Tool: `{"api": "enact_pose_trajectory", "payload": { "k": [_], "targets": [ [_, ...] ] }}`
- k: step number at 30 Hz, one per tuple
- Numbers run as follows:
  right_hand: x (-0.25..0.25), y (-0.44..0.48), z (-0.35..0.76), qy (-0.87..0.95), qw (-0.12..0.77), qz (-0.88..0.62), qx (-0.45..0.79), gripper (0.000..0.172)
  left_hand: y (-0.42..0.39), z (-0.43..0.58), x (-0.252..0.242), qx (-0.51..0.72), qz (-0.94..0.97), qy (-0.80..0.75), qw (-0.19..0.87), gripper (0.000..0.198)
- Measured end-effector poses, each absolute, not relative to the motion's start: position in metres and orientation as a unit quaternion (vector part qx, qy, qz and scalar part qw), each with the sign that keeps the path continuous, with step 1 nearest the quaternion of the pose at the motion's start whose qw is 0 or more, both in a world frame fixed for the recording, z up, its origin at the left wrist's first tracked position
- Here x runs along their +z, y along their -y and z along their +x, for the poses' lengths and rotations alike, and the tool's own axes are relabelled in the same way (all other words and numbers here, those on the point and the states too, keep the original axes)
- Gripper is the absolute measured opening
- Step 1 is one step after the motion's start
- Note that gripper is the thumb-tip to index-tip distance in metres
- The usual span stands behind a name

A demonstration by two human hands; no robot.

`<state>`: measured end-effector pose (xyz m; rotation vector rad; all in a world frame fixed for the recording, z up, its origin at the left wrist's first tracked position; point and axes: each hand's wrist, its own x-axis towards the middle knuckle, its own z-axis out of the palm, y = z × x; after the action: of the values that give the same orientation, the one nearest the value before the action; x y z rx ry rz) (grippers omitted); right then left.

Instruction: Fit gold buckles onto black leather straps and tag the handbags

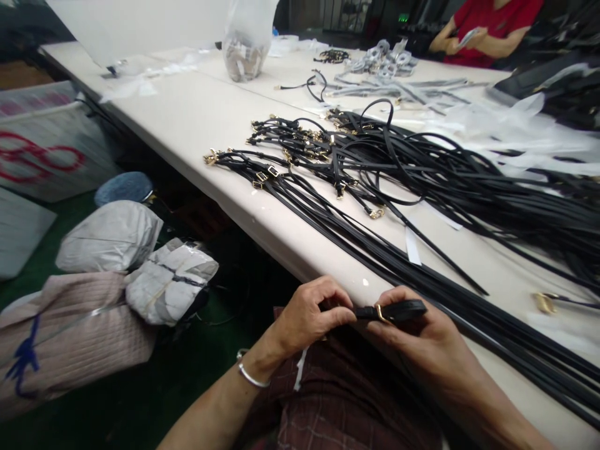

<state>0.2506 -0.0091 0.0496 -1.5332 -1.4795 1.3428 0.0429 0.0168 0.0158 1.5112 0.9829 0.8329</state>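
Near the table's front edge, a black strap (405, 310) with a gold buckle (380, 314) is held between my two hands. My left hand (315, 315) pinches one end between thumb and fingers; a silver bangle is on that wrist. Fingers of my right hand (422, 337) close around the looped part beside the buckle. Just beyond them, a row of long black straps (337, 228) with gold buckles at their far ends lies along the table edge. Behind it is a larger tangled heap of black straps (435, 156) with gold clasps.
On the white table (178, 119) stand a clear plastic bag (246, 53) of small parts and a pile of grey wrapped pieces (384, 59). Wrapped bundles (171, 278) lie on the floor at left. Across the table, a person in a red shirt (497, 28) handles something.
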Motion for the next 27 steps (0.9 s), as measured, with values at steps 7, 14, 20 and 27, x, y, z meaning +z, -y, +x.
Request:
{"api": "enact_pose_trajectory", "payload": {
  "k": [7,14,20,27],
  "targets": [
    [0.049,0.009,0.251,0.604,0.311,-0.536,0.5,0.02,-0.013,0.051,0.024,0.265,0.594,-0.421,0.632,0.044],
    [0.06,0.011,0.242,0.534,0.301,-0.571,0.546,0.028,-0.007,0.064,0.017,0.281,0.366,-0.342,0.818,0.049],
    [0.063,0.016,0.252,0.446,0.345,-0.633,0.531,0.032,-0.001,0.043,-0.002,0.38,0.305,-0.351,0.8,0.045],
    [0.069,0.011,0.272,0.417,0.325,-0.584,0.616,0.037,-0.011,0.013,-0.012,0.338,0.542,-0.425,0.642,0.042]
  ]
}}
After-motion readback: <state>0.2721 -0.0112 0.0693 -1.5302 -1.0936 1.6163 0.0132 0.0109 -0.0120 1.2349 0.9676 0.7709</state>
